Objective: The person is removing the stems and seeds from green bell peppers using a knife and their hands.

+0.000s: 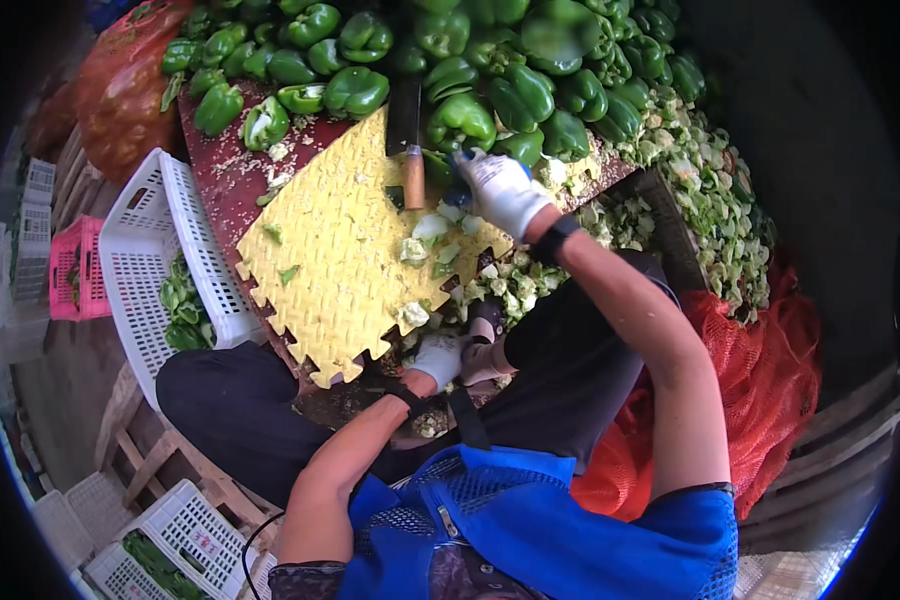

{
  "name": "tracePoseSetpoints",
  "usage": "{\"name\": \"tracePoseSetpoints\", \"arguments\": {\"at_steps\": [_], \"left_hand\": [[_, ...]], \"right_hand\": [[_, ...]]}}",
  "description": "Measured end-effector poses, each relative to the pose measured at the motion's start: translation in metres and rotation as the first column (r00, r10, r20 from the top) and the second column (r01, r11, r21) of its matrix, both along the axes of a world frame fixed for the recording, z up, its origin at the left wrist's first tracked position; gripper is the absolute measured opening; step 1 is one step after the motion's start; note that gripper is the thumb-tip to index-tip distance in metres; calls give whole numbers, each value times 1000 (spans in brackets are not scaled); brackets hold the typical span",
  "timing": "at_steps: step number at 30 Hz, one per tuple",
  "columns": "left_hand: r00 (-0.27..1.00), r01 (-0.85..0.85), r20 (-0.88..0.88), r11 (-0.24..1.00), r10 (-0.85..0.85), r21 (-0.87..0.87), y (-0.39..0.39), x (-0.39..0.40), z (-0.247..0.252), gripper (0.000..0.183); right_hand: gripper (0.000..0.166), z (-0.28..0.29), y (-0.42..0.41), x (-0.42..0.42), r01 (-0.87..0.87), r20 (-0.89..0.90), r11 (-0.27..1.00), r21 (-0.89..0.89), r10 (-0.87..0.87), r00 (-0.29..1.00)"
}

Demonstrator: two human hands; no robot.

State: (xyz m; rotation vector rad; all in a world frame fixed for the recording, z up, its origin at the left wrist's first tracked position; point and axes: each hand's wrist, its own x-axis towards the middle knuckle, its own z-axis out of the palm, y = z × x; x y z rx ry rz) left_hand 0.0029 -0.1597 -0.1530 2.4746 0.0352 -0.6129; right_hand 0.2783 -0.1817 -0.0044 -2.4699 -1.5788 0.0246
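Observation:
My right hand (495, 187), in a white work glove, reaches to the near edge of a heap of green bell peppers (521, 97); its fingertips are beside a pepper, and whether they grip it cannot be made out. Low by my feet is my gloved left hand (439, 360), its fingers largely hidden. A broad-bladed knife with a wooden handle (414, 180) lies on the yellow foam mat (330, 240), its handle towards me. Cut pepper cores (413, 250) and green scraps are scattered on the mat. A halved pepper (265, 124) rests on the red board at the left.
A white plastic crate (232, 300) with green pepper pieces stands at the left, near a pink crate (90, 266). Trimmed cores (720, 195) are piled at the right above red mesh sacking (757, 390). A full mesh sack (127, 97) stands upper left. More crates (187, 532) are lower left.

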Motion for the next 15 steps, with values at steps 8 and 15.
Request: {"name": "tracePoseSetpoints", "arguments": {"at_steps": [8, 15], "left_hand": [[916, -106, 357, 968, 184, -227, 43, -8, 192, 33], [485, -766, 574, 637, 660, -85, 249, -89, 239, 50]], "right_hand": [[43, 43, -5, -13, 360, -667, 900, 247, -112, 737], [47, 109, 13, -98, 212, -756, 870, 445, 238, 610]]}}
